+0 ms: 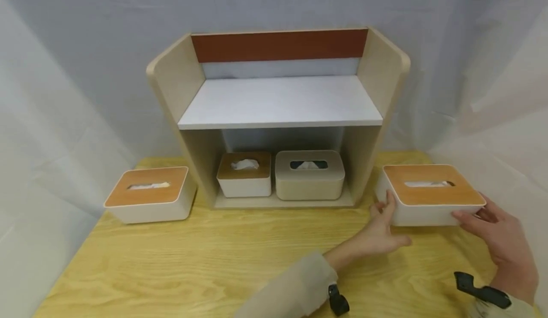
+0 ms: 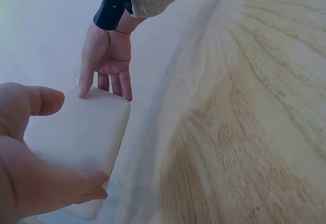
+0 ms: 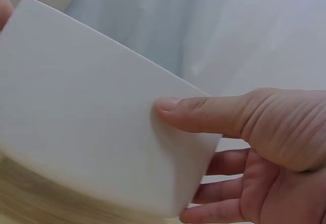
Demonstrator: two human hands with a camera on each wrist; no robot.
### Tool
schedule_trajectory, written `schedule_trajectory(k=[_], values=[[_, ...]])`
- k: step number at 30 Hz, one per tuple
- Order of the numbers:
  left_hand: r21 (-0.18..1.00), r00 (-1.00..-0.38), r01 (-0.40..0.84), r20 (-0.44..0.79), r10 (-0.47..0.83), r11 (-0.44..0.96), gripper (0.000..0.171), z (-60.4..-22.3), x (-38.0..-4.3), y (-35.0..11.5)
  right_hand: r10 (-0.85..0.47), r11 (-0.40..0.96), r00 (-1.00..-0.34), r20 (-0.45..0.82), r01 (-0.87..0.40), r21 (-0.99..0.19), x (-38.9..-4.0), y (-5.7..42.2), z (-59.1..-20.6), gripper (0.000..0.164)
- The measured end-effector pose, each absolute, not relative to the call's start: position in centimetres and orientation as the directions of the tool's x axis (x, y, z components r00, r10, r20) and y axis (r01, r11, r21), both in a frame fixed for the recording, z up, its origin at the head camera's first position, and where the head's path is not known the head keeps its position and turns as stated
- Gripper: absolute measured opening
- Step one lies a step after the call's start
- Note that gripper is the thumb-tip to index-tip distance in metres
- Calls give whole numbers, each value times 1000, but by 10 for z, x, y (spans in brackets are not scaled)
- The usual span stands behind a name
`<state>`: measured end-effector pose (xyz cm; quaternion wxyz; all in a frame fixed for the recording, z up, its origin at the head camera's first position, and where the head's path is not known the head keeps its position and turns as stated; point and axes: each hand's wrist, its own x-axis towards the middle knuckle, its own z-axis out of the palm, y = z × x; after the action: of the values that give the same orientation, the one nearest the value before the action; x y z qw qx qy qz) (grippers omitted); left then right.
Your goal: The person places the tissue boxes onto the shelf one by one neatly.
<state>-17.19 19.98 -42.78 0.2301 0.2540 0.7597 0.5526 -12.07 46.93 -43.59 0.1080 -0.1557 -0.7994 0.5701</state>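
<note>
The right grip [image 1: 505, 237] pinches the right end of the wood-topped tissue box [image 1: 436, 196], thumb on the front face. The left grip [image 1: 378, 230] bears its fingers against the opposite end, thumb held clear. The box's long axis spans the two grips, left to right. The box is at the right side of the surface [image 1: 192, 261], beside the shelf unit [image 1: 280, 101]; the left grip is nearer that unit.

Rightmost tissue box [image 1: 428, 214] white, its lid [image 1: 434, 194] orange-brown, table [image 1: 192, 261] yellow wood grain, shelf board [image 1: 278, 101] white, sleeves [image 1: 295, 284] beige
</note>
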Motion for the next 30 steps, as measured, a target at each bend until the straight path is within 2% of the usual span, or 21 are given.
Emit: schedule_trajectory(k=[4,6,7,9,15,18,24,30], values=[[963,-754,139,-48,655,230,111,-423,-167,193,404,390,-915,4,169,-905,-111,472,-432,76],[966,-748,148,-32,663,214,110,-421,-165,189,416,348,-909,-3,162,-923,-109,473,-432,73],[965,-745,158,-22,666,208,110,-419,-164,188,414,297,-910,-9,145,-944,-108,474,-432,77],[963,-741,179,-3,671,202,110,-416,-161,185,405,220,-915,5,92,-971,-106,474,-431,77],[954,-720,237,46,693,183,110,-408,-154,175,269,162,-935,231,-192,-968,-103,473,-424,73],[950,-725,257,69,685,176,110,-405,-150,169,205,110,-940,272,-254,-961,-102,471,-418,71],[932,-734,323,138,665,163,109,-404,-143,159,168,237,-946,278,-235,-943,-97,466,-405,72],[938,-729,323,160,666,129,110,-398,-136,146,166,509,-946,280,-161,-846,-92,458,-396,75]])
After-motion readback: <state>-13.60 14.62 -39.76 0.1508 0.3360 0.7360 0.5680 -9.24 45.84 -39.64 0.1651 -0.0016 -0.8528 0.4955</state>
